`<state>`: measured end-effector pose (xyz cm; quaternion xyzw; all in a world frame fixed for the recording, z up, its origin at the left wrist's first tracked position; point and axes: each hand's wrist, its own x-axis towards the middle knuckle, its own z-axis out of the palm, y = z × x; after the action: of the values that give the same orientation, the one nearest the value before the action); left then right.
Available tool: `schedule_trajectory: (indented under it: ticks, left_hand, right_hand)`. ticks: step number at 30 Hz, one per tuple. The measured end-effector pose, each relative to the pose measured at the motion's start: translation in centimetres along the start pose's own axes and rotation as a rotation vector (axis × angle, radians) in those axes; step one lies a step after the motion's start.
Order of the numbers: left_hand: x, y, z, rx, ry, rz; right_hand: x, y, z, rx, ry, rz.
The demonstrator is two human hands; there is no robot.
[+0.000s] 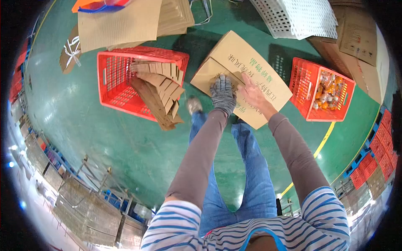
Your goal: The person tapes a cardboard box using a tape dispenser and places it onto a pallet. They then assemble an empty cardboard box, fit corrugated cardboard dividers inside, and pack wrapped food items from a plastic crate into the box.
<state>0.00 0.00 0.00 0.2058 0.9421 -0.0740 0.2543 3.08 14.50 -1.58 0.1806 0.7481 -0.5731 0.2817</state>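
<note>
Left hand (pixel 224 92), gloved, and right hand (pixel 254 95), bare: both unclenched, pressed on box (pixel 261 75), likely steadying its top. Box sits on floor (pixel 138 150), 12 o'clock from wearer: tan, green-and-dark lettering. Divider crate (pixel 167 56) at 9 o'clock, packet crate (pixel 301 90) at 3, probably for reach.

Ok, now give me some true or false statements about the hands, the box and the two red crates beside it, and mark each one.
1. The left hand wears a grey glove and the right hand is bare. True.
2. Both hands are inside a crate. False: they are on the cardboard box.
3. The left red crate holds cardboard pieces. True.
4. The other crate is empty. False: the right red crate holds orange and whitish items.
5. Green lettering shows on the box. True.
</note>
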Motion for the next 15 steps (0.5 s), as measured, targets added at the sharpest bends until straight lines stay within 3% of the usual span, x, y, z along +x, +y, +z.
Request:
schedule_trajectory:
  ticks: [2, 3, 5, 6, 9, 13, 14, 15]
  left_hand:
    - [1.0, 0.9, -1.0, 0.064, 0.05, 0.068]
    - [4.9, 11.4, 3.3, -0.189, 0.094, 0.213]
    - [6.4, 10.7, 4.5, -0.075, 0.109, 0.323]
    - [7.6, 9.7, 4.5, -0.056, 0.354, 0.401]
    - [10.9, 8.9, -0.6, -0.219, 0.293, 0.582]
    - [12.6, 9.8, 1.8, 0.005, 0.196, 0.751]
    - [12.9, 9.7, 2.5, -0.022, 0.219, 0.773]
    - [12.8, 10.1, 2.6, -0.041, 0.204, 0.809]
  right_hand:
    - [-0.5, -0.5, -2.6, -0.264, -0.044, -0.121]
    - [-3.3, 5.0, -10.7, -0.475, 0.064, 0.056]
    - [-3.7, 5.2, -10.8, -0.745, 0.023, 0.033]
    - [-3.4, 5.5, -10.8, -0.747, 0.041, 0.045]
    - [-3.0, 6.3, -10.1, -0.79, 0.08, 0.017]
    - [-3.2, 7.9, -8.3, -0.895, 0.317, -0.076]
    - [-4.0, 8.1, -8.6, -0.903, 0.32, -0.017]
    - [-4.7, 7.7, -8.8, -0.583, 0.382, -0.023]
